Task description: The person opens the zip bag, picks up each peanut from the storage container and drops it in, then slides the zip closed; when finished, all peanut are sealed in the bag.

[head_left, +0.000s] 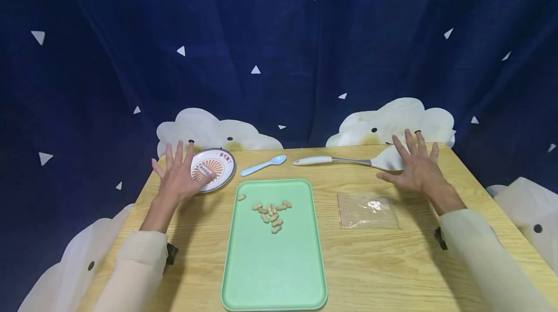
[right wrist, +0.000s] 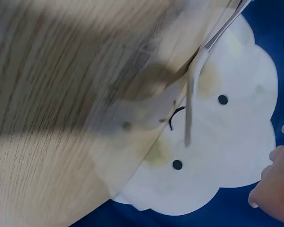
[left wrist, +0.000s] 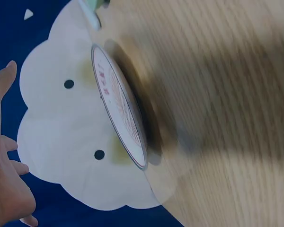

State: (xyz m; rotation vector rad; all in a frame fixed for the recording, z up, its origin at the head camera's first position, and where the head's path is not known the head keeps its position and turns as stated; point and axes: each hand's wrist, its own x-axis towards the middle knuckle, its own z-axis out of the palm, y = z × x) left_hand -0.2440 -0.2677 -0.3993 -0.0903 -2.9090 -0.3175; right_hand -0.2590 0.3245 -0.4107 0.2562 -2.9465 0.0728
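My left hand (head_left: 176, 179) is spread above the table's back left, its thumb overlapping a patterned plate (head_left: 224, 169) in the head view. In the left wrist view that hand (left wrist: 7, 184) hovers apart from the plate (left wrist: 118, 106). Over at the back right, my right hand (head_left: 416, 169) has its fingers spread and holds nothing. It partly covers the head of a white spatula (head_left: 314, 160) with a grey shaft. The right wrist view shows the spatula (right wrist: 195, 75) edge-on, away from the hand (right wrist: 279, 179).
Between the hands lies a light green tray (head_left: 274, 273) with several peanuts (head_left: 273, 217) near its far end. A light blue spoon (head_left: 263, 165) rests behind it. Right of the tray is a clear plastic bag (head_left: 366, 211). A dark blue curtain (head_left: 279, 21) hangs behind the table.
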